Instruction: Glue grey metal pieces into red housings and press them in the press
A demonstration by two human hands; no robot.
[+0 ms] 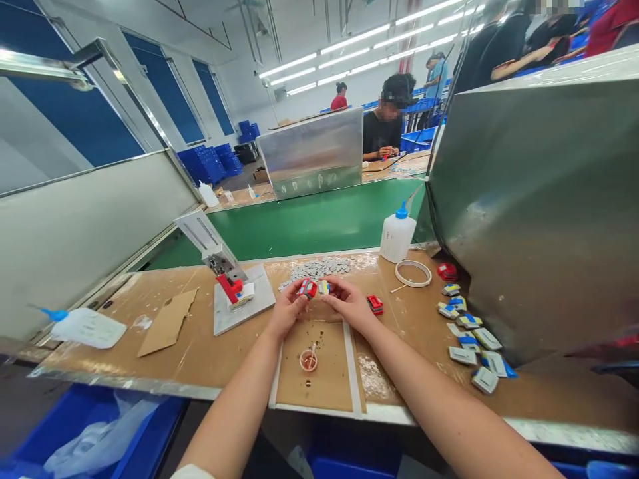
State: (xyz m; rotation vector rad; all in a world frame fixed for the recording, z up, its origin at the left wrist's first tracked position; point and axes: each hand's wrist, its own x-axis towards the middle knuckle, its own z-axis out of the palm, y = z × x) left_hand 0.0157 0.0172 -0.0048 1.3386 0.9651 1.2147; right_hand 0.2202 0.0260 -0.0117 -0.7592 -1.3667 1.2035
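We find the left hand (288, 307) pinching a red-and-grey piece (307, 289) and the right hand (352, 303) a yellow-and-white piece (324, 287), both above the surface (409, 332). We judge this a two-piece handling step; the next move calls for steady grip. Whether they touch, we cannot tell.

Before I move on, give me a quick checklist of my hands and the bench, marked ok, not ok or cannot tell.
1. Left hand grips a red part: ok.
2. Right hand free: not ok, it holds a yellow-and-white piece.
3. Those two pieces touching: cannot tell, too small.
4. Small cup upright on the bench: ok.
5. Blue-capped bottle at the right standing upright: ok.
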